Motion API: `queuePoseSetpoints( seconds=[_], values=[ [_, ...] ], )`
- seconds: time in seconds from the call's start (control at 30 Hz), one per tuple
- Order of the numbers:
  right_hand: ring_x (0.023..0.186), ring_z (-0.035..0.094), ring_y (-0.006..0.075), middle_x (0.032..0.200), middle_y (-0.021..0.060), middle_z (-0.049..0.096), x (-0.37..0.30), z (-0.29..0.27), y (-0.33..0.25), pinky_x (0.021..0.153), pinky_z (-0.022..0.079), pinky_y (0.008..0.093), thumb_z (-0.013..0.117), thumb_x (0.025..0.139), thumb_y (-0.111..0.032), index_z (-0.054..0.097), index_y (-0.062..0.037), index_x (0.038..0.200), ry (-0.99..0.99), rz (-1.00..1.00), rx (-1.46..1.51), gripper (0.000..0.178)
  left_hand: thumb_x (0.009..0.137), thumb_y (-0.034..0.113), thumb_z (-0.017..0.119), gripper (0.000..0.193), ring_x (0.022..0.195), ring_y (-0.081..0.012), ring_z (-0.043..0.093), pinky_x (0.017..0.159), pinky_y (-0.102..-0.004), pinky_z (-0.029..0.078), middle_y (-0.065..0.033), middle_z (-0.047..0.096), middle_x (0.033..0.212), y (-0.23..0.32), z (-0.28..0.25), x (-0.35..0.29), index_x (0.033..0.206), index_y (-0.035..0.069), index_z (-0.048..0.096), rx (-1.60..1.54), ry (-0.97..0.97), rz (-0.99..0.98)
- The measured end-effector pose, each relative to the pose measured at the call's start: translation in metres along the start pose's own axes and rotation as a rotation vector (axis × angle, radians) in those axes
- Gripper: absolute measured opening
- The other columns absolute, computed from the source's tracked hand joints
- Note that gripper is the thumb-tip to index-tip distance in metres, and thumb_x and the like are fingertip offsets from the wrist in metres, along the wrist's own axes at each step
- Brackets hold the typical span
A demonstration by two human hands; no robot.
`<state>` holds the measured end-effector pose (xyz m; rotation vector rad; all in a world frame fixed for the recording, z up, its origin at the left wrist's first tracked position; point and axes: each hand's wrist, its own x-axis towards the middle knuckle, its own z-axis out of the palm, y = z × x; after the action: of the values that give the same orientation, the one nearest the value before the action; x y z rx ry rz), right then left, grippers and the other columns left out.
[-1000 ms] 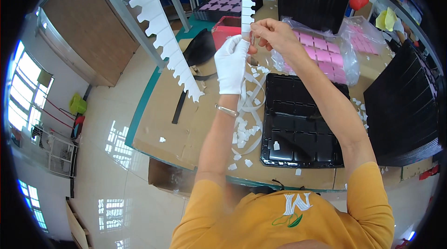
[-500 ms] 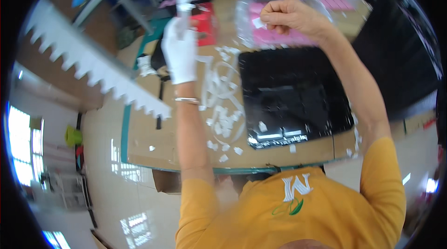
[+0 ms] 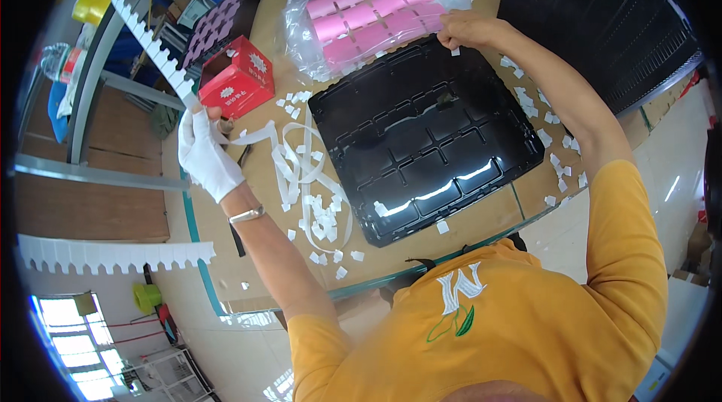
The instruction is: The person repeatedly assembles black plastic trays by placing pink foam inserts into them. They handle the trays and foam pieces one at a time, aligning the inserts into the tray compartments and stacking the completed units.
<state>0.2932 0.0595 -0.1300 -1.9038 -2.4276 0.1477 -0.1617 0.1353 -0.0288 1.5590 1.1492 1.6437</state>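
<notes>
My left hand, in a white glove with bare fingertips showing, is closed on the end of a white notched strip, which stretches away to the far left. On the table, a shiny black plastic tray with moulded ridges lies between my hands. At its far right corner my bare right hand has its fingers pinched, touching the rim. A small white sticker piece shows under those fingertips. Whitish ribbon-like backing strips curl beside the tray's left edge.
Past the tray lies a clear bag with pink pieces. An open red box stands near my left hand. Small white scraps litter the cardboard-covered table. A black ribbed panel rises at the right; a metal frame at the left.
The view has swung round. My right hand has come down from above the pink pieces to the tray's far right corner with the white piece. My left hand has shifted left, still gripping the strip.
</notes>
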Motion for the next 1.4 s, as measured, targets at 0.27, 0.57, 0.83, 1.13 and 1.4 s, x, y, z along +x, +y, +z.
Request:
queuePoseSetpoints(
  seconds=[0.27,0.57,0.83,1.13,1.4],
  values=[
    [0.082,0.055,0.0293,0.076,0.0083,0.052,0.014,0.026,0.019,0.068,0.043,0.0403,0.069,0.066,-0.009,0.05,-0.0056,0.062,-0.04,0.07,0.218,0.02,0.096,0.02,0.062,0.023,0.074,-0.0089,0.055,0.069,-0.0234,0.042,-0.0027,0.066,0.081,0.003,0.002,0.0,0.103,-0.001,0.067,0.011,0.004,0.0],
    [0.066,0.062,0.0227,0.079,0.0119,0.065,0.054,-0.004,-0.065,0.061,0.047,0.0348,0.062,0.085,-0.012,0.066,-0.0035,0.084,0.521,-0.123,0.114,0.009,0.096,0.02,0.059,0.024,0.067,-0.0079,0.057,0.06,-0.0217,0.043,-0.0032,0.067,0.081,0.0,0.003,-0.004,0.107,0.001,0.067,-0.058,-0.106,0.007],
    [0.066,0.058,0.0073,0.081,0.0011,0.065,0.142,-0.125,-0.283,0.056,0.044,0.0216,0.065,0.092,-0.029,0.067,-0.0027,0.102,0.382,-0.105,1.212,0.028,0.095,0.017,0.06,0.021,0.056,-0.0086,0.058,0.051,-0.0209,0.045,-0.0041,0.067,0.077,0.011,-0.004,-0.014,0.105,-0.001,0.066,-0.183,-0.064,-0.068],
    [0.051,0.05,0.0095,0.062,0.0025,0.058,0.164,-0.132,-0.302,0.046,0.037,0.0266,0.071,0.085,-0.029,0.064,-0.0037,0.075,0.311,0.017,1.182,0.028,0.094,0.009,0.057,0.019,0.057,-0.0103,0.063,0.053,-0.0255,0.05,-0.0059,0.068,0.076,-0.022,-0.004,-0.001,0.107,-0.001,0.065,0.272,0.105,0.383],
    [0.053,0.045,0.0038,0.066,-0.0025,0.056,0.107,-0.146,-0.269,0.047,0.033,0.02,0.069,0.089,-0.028,0.065,-0.0046,0.081,0.255,-0.033,1.229,0.024,0.092,0.002,0.051,0.023,0.063,-0.0112,0.066,0.057,-0.0247,0.053,-0.0071,0.07,0.084,-0.014,-0.003,0.003,0.113,-0.003,0.06,0.216,-0.015,0.339]
  ],
)
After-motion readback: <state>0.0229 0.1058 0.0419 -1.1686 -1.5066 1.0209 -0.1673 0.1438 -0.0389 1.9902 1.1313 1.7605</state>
